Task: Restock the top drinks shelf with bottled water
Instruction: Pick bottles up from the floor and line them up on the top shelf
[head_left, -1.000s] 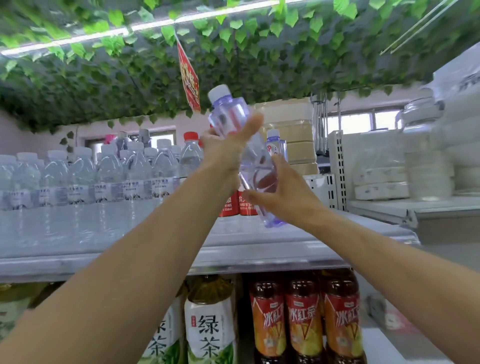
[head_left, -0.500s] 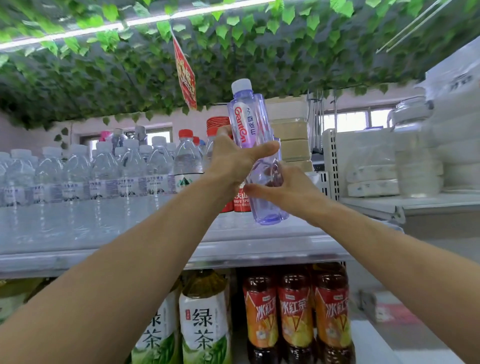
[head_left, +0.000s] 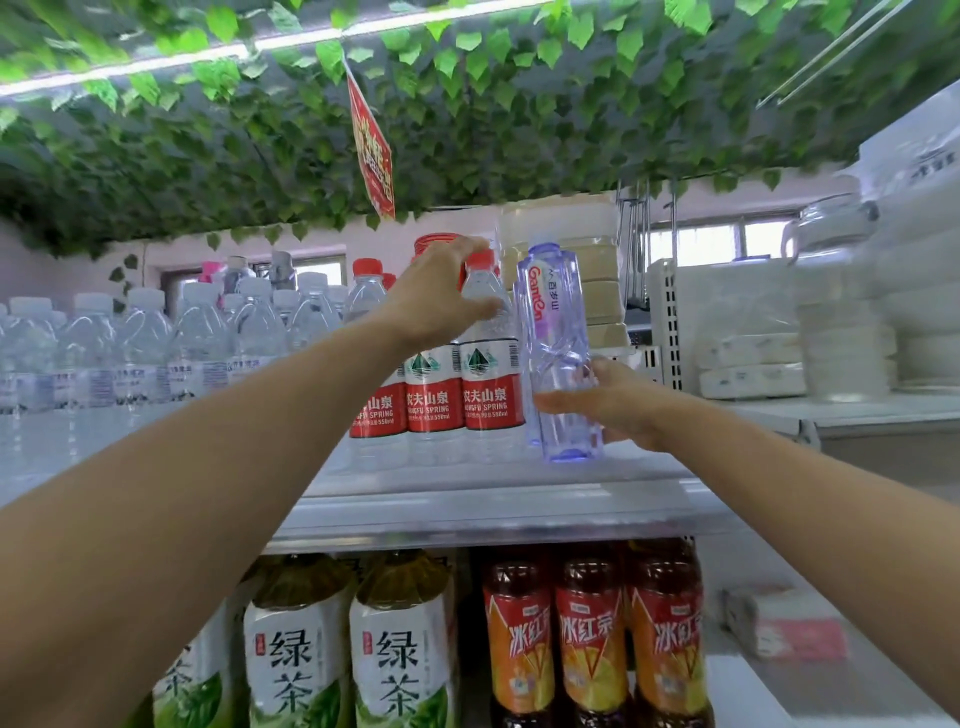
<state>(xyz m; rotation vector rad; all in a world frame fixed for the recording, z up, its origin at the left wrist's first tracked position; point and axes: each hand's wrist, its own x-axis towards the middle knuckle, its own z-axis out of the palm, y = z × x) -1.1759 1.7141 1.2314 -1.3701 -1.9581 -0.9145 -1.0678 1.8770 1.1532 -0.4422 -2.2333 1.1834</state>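
**Lilac bottle (head_left: 553, 332) upright at the top shelf's (head_left: 493, 496) right end**

The right hand (head_left: 618, 408) grasps its lower half; the left hand (head_left: 441, 301) clasps the neighbouring red-labelled bottle's (head_left: 485, 395) shoulder. Tea bottles (head_left: 400, 660) stand below; leafy vines (head_left: 519, 130) hang overhead.

Ganten btl (head_left: 556, 332): clear violet-tint plastic, glossy, faceted walls.
Red-label btls (head_left: 485, 400): clear plastic, glossy film labels, red plastic caps.
Top shelf (head_left: 493, 499): smooth pale surface, satin sheen; looks like metal.
Green tea btls (head_left: 400, 649), iced tea btls (head_left: 592, 623): plastic, shiny printed wraps.
Ceiling leaves (head_left: 519, 104): matt, artificial-looking.
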